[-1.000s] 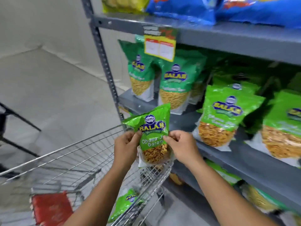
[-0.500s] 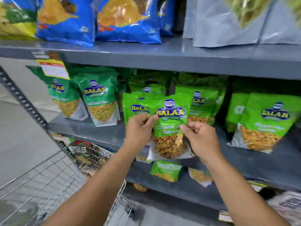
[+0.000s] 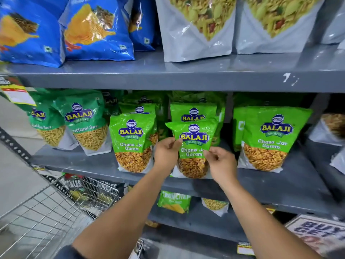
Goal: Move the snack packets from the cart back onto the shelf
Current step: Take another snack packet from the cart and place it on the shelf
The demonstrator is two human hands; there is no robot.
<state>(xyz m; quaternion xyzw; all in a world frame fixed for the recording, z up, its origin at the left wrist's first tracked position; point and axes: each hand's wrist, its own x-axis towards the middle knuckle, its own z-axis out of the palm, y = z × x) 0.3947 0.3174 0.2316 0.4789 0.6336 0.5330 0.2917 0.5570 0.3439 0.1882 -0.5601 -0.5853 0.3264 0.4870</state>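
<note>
Placement looks nearly done: left hand [image 3: 166,153] and right hand [image 3: 220,163] pinch the green foil Chana Jor Garam packet [image 3: 193,146], upright on the grey metal middle shelf [image 3: 280,186], unreleased, while the wire cart [image 3: 56,212] cannot be checked for more.

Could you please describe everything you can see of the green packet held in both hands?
The green packet is a glossy plastic pouch marked Balaji Wafers, Chana Jor Garam, showing orange-brown snack below. It stands upright on the middle shelf, in front of a matching packet, pinched at its sides by the left hand and right hand.
</note>
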